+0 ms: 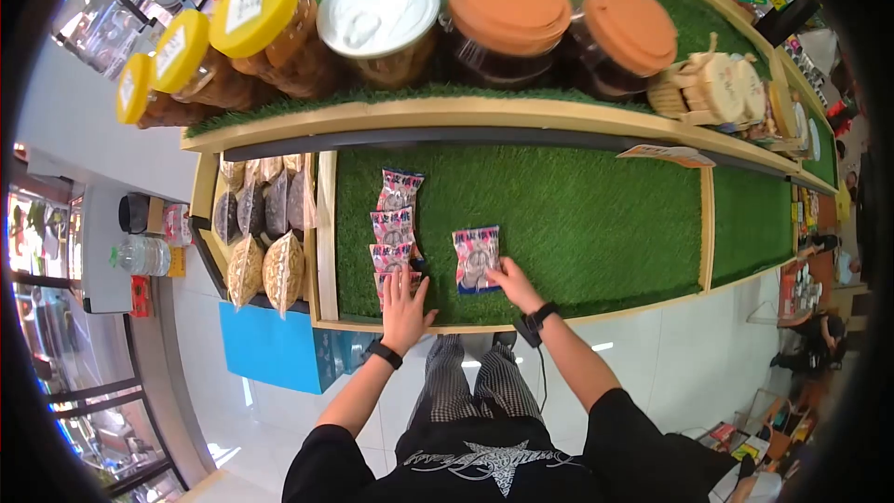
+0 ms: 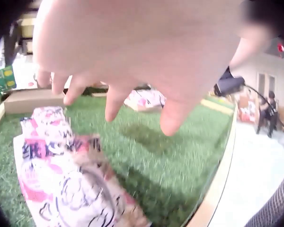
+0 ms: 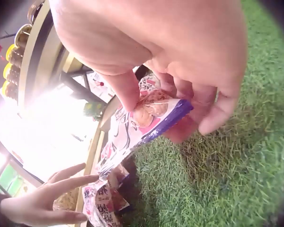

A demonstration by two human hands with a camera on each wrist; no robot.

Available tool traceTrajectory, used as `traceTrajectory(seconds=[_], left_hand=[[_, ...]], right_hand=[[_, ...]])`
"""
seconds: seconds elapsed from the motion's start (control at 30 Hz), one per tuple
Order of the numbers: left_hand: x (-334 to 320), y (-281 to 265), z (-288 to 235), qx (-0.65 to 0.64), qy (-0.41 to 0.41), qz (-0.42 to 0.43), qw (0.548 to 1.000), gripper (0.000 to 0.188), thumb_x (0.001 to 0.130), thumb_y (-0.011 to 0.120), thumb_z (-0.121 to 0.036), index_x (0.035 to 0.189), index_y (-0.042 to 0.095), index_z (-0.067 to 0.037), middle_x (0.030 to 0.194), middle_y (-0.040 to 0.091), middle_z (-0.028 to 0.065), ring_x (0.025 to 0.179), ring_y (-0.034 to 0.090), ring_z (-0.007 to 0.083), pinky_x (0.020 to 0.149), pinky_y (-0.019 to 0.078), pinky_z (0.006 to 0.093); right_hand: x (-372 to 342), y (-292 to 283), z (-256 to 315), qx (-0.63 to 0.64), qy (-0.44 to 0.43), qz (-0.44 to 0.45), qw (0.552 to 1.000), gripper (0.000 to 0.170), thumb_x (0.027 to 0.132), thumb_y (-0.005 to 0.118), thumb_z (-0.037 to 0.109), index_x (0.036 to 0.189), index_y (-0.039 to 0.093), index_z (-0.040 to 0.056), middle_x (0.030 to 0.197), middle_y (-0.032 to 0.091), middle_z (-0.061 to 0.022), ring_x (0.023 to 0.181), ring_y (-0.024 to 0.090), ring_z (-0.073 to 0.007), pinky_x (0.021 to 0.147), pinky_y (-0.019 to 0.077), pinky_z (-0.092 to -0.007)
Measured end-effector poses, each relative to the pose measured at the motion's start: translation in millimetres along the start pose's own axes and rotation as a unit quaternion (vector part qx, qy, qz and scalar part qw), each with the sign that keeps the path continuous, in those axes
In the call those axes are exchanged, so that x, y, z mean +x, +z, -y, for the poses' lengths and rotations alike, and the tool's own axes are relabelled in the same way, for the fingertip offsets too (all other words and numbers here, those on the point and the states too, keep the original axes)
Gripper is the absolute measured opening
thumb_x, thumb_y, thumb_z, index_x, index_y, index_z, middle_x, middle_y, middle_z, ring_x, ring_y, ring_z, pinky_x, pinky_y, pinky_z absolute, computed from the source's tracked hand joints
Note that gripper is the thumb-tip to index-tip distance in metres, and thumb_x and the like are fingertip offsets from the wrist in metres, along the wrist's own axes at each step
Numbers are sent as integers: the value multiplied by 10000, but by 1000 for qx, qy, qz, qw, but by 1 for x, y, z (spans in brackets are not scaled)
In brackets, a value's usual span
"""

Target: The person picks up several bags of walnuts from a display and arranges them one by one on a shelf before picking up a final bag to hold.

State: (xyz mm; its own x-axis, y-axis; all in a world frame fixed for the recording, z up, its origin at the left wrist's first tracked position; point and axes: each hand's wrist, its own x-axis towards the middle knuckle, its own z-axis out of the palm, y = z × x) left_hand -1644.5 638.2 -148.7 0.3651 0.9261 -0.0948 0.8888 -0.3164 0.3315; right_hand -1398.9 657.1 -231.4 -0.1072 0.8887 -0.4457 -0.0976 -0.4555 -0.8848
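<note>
In the head view my right hand point(image 1: 514, 285) pinches a small pink and white bag of walnuts point(image 1: 477, 259) by its lower right side. From the right wrist, the thumb and fingers point(image 3: 128, 90) close on that bag point(image 3: 156, 111), whose clear part shows brown nuts beside a blue edge. My left hand point(image 1: 404, 312) spreads its fingers over the near end of a column of similar bags point(image 1: 392, 225) on the left of the turf. Two of these bags point(image 2: 75, 184) lie below the straight fingers in the left wrist view.
Green turf point(image 1: 596, 233) lines the wooden-edged shelf, with a divider point(image 1: 706, 228) at right. Clear bags of dry goods point(image 1: 264, 270) fill the left compartment. Large lidded jars point(image 1: 507, 19) stand on the upper ledge, and a price tag point(image 1: 666, 155) hangs beneath it.
</note>
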Motion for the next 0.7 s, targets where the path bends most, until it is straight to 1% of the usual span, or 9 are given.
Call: traceTrajectory(seconds=[0.03, 0.13, 0.17, 0.2, 0.27, 0.33, 0.4, 0.53, 0.7], left_hand=[[6, 7, 10, 72, 18, 28, 997, 645, 736, 647, -359, 1297, 433, -123, 1415, 241, 202, 1322, 189, 352, 1066, 166, 474], [21, 27, 23, 200, 98, 71, 972, 680, 738, 627, -394, 1331, 396, -152, 1452, 171, 191, 1349, 143, 327, 1083, 135, 451], [27, 28, 23, 243, 123, 95, 957, 630, 785, 549, -392, 1338, 379, -143, 1454, 186, 170, 1350, 154, 317, 1090, 121, 445], [31, 36, 28, 242, 126, 100, 957, 630, 785, 549, -392, 1338, 379, -143, 1454, 186, 170, 1350, 154, 317, 1090, 121, 445], [33, 58, 40, 377, 194, 50, 905, 584, 814, 480, -361, 1335, 378, -115, 1452, 206, 151, 1343, 180, 318, 1097, 112, 441], [38, 56, 46, 384, 205, 41, 900, 549, 821, 444, -319, 1319, 396, -93, 1435, 252, 139, 1331, 210, 322, 1098, 119, 449], [42, 52, 48, 313, 197, 82, 925, 526, 802, 471, -304, 1281, 444, -88, 1406, 303, 141, 1321, 228, 325, 1095, 135, 457], [44, 58, 57, 300, 196, 61, 932, 546, 748, 549, -329, 1240, 487, -102, 1374, 343, 127, 1310, 248, 307, 1094, 141, 467], [41, 57, 65, 274, 205, 28, 939, 454, 782, 478, -256, 1194, 527, -71, 1361, 359, 127, 1278, 297, 318, 1087, 160, 464]], right_hand=[[13, 3, -3, -1, -13, -11, 1000, 305, 866, 572, 154, 1086, 471, -30, 973, 566, -64, 850, 544, -134, 767, 456, -276], [55, 18, -13, -35, -41, -54, 997, 335, 844, 597, 154, 1094, 468, -29, 963, 579, -71, 855, 551, -135, 768, 454, -278], [67, 23, -13, -36, -47, -59, 996, 349, 839, 603, 165, 1096, 470, -31, 965, 587, -81, 857, 560, -141, 766, 455, -280], [77, 28, -13, -37, -53, -64, 996, 363, 835, 610, 175, 1099, 472, -32, 966, 594, -91, 860, 568, -147, 765, 455, -282], [94, 39, -12, -57, -50, -89, 993, 374, 830, 616, 188, 1097, 477, -32, 969, 601, -100, 857, 577, -155, 763, 457, -288], [103, 50, -5, -80, -51, -111, 989, 384, 824, 623, 201, 1095, 482, -32, 972, 607, -109, 854, 587, -164, 761, 459, -293], [110, 57, 0, -68, -44, -130, 988, 388, 816, 631, 218, 1082, 493, -30, 952, 615, -122, 849, 597, -181, 756, 462, -305], [122, 68, 3, -123, -31, -133, 983, 434, 806, 631, 279, 1098, 488, -9, 970, 620, -155, 888, 608, -250, 770, 460, -340], [126, 84, 8, -161, -11, -131, 978, 431, 808, 617, 304, 1099, 488, 14, 995, 618, -165, 908, 604, -294, 775, 458, -368]])
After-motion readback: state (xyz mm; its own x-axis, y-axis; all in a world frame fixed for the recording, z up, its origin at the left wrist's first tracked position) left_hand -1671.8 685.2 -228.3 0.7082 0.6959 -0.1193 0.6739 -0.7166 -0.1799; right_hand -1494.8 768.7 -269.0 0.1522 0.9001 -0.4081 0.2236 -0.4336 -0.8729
